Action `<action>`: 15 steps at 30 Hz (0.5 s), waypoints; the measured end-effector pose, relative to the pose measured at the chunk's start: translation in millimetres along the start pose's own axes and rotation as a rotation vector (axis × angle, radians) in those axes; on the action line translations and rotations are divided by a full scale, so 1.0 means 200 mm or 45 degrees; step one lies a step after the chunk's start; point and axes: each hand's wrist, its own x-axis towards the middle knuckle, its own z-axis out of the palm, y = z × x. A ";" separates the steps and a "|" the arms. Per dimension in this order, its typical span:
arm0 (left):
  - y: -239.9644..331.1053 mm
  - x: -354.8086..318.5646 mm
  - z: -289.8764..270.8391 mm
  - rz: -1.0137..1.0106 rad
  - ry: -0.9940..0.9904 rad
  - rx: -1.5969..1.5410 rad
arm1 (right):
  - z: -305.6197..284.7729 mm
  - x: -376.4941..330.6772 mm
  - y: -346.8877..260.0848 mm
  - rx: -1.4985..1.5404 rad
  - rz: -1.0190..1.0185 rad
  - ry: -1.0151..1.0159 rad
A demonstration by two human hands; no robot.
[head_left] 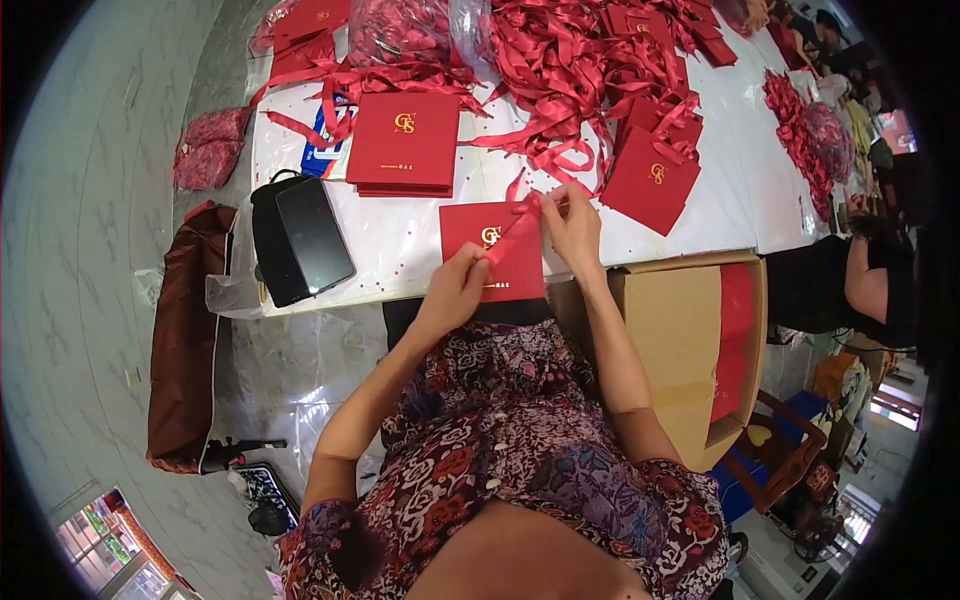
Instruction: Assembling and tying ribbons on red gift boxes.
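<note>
A square red card or flat bag [520,272] with gold print lies at the table's near edge in front of me. Slanting across it, a red satin ribbon [513,238] is stretched between my hands. My left hand [457,292] pinches its lower end over the card's left part. My right hand [575,235] has thumb and fingers closed on the ribbon's upper end, just beyond the card's top right corner. Whether the ribbon is fastened to the card cannot be made out. Behind it stands a neat stack of similar red cards [405,145].
A big heap of red ribbons [560,60] covers the far table. More red cards [650,185] lie at right. A phone [314,235] rests on a black pouch [270,230] at left. An open cardboard box [665,340] holding red items stands by my right arm.
</note>
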 end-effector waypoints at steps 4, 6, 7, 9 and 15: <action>-0.09 0.03 -0.08 0.101 0.167 0.152 | -0.03 -0.06 -0.18 -0.039 -0.384 0.195; -0.05 0.06 -0.11 -0.029 0.113 -0.118 | -0.04 -0.13 -0.32 0.268 -0.457 -0.293; -0.02 0.08 -0.11 -0.152 0.054 -0.389 | -0.01 -0.15 -0.32 0.259 -0.578 -0.406; -0.02 0.10 -0.12 -0.072 0.050 -0.399 | 0.04 -0.17 -0.33 0.279 -0.612 -0.638; -0.04 0.09 -0.15 -0.065 0.091 -0.382 | 0.11 -0.20 -0.28 0.252 -0.523 -0.604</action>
